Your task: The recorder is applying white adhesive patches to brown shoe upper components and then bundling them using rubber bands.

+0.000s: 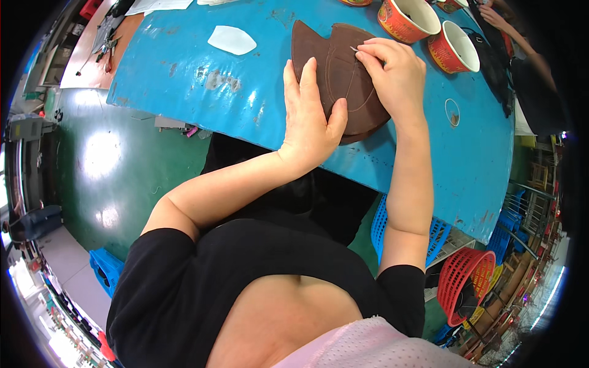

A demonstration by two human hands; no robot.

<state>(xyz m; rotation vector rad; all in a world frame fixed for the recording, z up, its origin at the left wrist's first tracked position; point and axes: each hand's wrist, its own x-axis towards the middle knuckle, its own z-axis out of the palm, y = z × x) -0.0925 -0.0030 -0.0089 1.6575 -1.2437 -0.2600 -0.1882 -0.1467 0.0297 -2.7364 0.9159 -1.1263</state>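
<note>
Dark brown leather pieces (358,101), notched at the far edge and marked with thin curved lines, lie in a stack near the table's front edge. My left hand (307,126) rests on their left side, fingers stretched out and thumb apart, holding nothing. Over the right half, my right hand (399,76) is closed in a pinch, its thumb and forefinger together. A tiny pale, shiny bit (354,48) shows at those fingertips, too small to name. To the left of the stack lies a white shaped piece (232,40).
The blue-covered table (178,73) carries red-and-yellow paper tubs (454,48) at the far right and a small clear round lid (452,112). Another person's arm (515,34) reaches in there. Blue (437,239) and red baskets (457,279) stand below, right.
</note>
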